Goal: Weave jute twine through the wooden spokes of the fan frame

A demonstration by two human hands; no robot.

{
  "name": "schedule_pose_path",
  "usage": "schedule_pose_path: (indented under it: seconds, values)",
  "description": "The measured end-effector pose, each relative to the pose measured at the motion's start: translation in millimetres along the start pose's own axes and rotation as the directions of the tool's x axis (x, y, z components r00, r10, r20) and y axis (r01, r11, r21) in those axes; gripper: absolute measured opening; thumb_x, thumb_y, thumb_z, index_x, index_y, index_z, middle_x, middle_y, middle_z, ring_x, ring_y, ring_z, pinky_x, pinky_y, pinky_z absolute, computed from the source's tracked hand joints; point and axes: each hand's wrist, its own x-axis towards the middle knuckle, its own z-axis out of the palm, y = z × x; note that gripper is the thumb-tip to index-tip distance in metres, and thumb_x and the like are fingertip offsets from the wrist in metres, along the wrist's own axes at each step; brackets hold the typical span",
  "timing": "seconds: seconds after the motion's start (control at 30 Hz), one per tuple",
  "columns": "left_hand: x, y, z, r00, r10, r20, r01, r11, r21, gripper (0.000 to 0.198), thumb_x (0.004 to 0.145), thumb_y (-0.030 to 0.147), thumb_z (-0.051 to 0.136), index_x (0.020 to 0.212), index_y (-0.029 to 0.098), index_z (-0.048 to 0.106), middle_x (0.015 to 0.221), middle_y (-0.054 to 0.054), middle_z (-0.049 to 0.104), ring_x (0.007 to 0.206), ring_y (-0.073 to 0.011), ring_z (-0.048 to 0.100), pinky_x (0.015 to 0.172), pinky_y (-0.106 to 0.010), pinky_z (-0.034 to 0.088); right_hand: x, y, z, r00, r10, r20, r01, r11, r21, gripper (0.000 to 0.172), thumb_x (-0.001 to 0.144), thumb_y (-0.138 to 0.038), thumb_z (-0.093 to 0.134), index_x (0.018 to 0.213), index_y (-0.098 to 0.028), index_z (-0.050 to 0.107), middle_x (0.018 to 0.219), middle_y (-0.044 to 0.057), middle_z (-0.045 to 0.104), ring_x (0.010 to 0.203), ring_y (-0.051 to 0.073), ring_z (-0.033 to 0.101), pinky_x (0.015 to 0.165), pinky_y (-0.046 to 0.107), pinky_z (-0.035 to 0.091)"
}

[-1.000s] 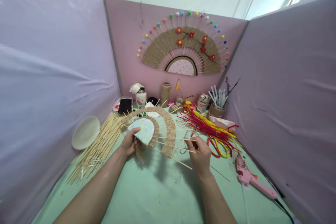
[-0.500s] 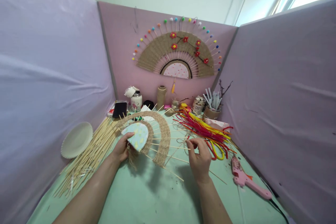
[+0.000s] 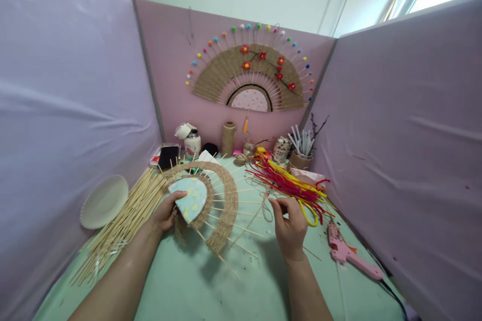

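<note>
My left hand (image 3: 167, 211) is closed on the straight base of a half-round fan frame (image 3: 231, 199), its thumb on the pale blue cloth centre (image 3: 193, 198). Two bands of brown twine are woven across thin sticks that fan out to the right. From the lower end of the outer band, a strand of twine (image 3: 246, 224) runs up to my right hand (image 3: 290, 226). My right fingertips are pinched together on that twine, right of the stick ends. A loose loop of it hangs beside them. Loose fibres dangle under my left hand.
Bamboo sticks (image 3: 126, 220) and a white plate (image 3: 104, 201) lie left. Red and yellow pipe cleaners (image 3: 288, 180) and a pink glue gun (image 3: 352, 256) lie right. A twine spool (image 3: 228, 139) and jars stand behind, below a finished fan (image 3: 222, 72) on the partition.
The fan has turned clockwise, its lower end swinging down and left. My right hand is farther from the stick tips, and the twine between it and the fan is straighter.
</note>
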Motion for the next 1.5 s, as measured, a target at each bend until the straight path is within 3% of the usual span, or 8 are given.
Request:
schedule_pose_path:
  seconds: [0.2,0.33,0.63,0.97,1.07,1.17,1.3,1.5]
  values:
    - [-5.0,-0.7,4.0,0.998,-0.058,-0.006,0.059,0.998,0.027,0.04,0.084,0.007,0.042,0.122,-0.002,0.052,0.065,-0.013,0.071,0.055,-0.0235,0.07,0.056,-0.032,0.059,-0.4,4.9,0.7,0.996,0.087,-0.007,-0.087,0.996,-0.036,0.013,0.086,-0.025,0.062,0.077,-0.017,0.058,0.068,-0.001,0.057,0.06,0.011,0.051,0.059,0.023,0.042]
    - [-9.3,0.9,7.4,0.998,-0.054,-0.015,0.054,0.998,0.014,0.043,0.085,0.007,0.04,0.125,-0.003,0.049,0.062,-0.013,0.071,0.053,-0.0234,0.069,0.055,-0.032,0.059,-1.1,8.7,1.3,0.982,0.169,-0.079,-0.174,0.983,-0.058,0.018,0.086,-0.031,0.061,0.077,-0.016,0.058,0.068,0.0,0.057,0.059,0.012,0.05,0.058,0.024,0.04]
    - [-10.2,-1.4,5.8,0.997,-0.072,0.012,0.072,0.997,-0.026,0.049,0.079,0.007,0.044,0.128,-0.001,0.05,0.063,-0.012,0.071,0.054,-0.024,0.069,0.055,-0.032,0.059,0.5,19.0,-2.6,0.898,0.382,-0.218,-0.405,0.912,-0.07,0.031,0.087,-0.045,0.056,0.08,-0.016,0.057,0.069,0.002,0.058,0.061,0.014,0.05,0.062,0.026,0.04]
    - [-4.8,-3.8,4.2,0.998,-0.058,0.028,0.06,0.997,-0.056,0.051,0.076,0.005,0.049,0.126,0.001,0.052,0.065,-0.011,0.072,0.055,-0.0236,0.07,0.056,-0.029,0.059,0.3,22.9,-6.8,0.839,0.39,-0.38,-0.417,0.909,0.012,0.028,0.087,-0.044,0.056,0.081,-0.017,0.054,0.072,0.002,0.053,0.066,0.016,0.049,0.065,0.029,0.04]
    - [-6.4,-3.7,5.4,0.998,-0.056,0.038,0.059,0.996,-0.061,0.051,0.076,0.006,0.049,0.127,0.001,0.052,0.065,-0.01,0.072,0.054,-0.0228,0.07,0.056,-0.029,0.059,0.7,23.6,-4.8,0.86,0.427,-0.281,-0.444,0.896,0.002,0.029,0.087,-0.045,0.056,0.08,-0.017,0.054,0.071,0.002,0.054,0.064,0.015,0.048,0.063,0.028,0.039]
    - [-9.8,-4.4,7.5,0.996,-0.083,0.039,0.086,0.995,-0.053,0.05,0.077,0.007,0.049,0.127,0.001,0.052,0.062,-0.01,0.072,0.052,-0.0223,0.069,0.054,-0.028,0.059,-0.8,22.5,2.1,0.881,0.466,-0.078,-0.469,0.883,-0.025,0.032,0.085,-0.048,0.055,0.075,-0.018,0.054,0.064,0.0,0.054,0.058,0.014,0.046,0.059,0.027,0.036]
    - [-13.9,-9.4,9.5,0.983,-0.182,0.03,0.183,0.983,-0.009,0.048,0.078,0.006,0.047,0.125,-0.002,0.053,0.062,-0.012,0.071,0.052,-0.024,0.069,0.052,-0.03,0.058,-6.2,18.3,14.0,0.871,0.471,0.138,-0.471,0.882,-0.036,0.034,0.085,-0.05,0.053,0.071,-0.019,0.052,0.06,-0.002,0.052,0.054,0.013,0.043,0.055,0.026,0.034]
    - [-11.7,-23.4,5.9,0.926,-0.327,0.191,0.322,0.945,0.059,0.049,0.072,0.004,0.053,0.121,-0.001,0.059,0.06,-0.012,0.07,0.058,-0.0289,0.07,0.054,-0.034,0.059,-14.0,15.6,22.3,0.851,0.471,0.23,-0.478,0.878,-0.028,0.031,0.086,-0.047,0.052,0.073,-0.019,0.052,0.063,-0.003,0.053,0.056,0.012,0.043,0.057,0.025,0.034]
